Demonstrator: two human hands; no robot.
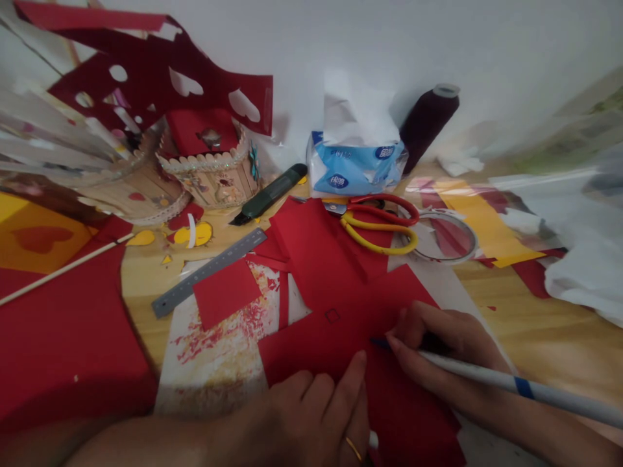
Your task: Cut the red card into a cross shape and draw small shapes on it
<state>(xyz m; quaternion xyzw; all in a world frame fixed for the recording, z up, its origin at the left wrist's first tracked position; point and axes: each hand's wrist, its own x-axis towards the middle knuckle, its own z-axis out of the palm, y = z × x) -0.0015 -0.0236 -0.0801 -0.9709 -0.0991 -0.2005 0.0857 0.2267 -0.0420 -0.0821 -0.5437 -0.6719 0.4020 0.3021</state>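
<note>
Beyond my hands [316,408], scissors [379,225] are lying in front of the tissue pack [357,170], right of a ruler [209,272].

The red sheet [302,350] is smooth, matt paper or card, and the pen [477,371] has a smooth white barrel that looks like plastic. The ring [354,449] is shiny, gold-coloured metal. Metal blades meet smooth red and yellow plastic-looking handles on the scissors [372,225]. The ruler [209,272] is dull grey, its material unclear; the utility knife [275,193] has a dark green plastic body. Glossy, crinkled film wraps the tissue pack [350,172]. Wooden sticks with glittery trim face the pot [209,185]. The tabletop [140,272] is smooth and wood-grained.
</note>
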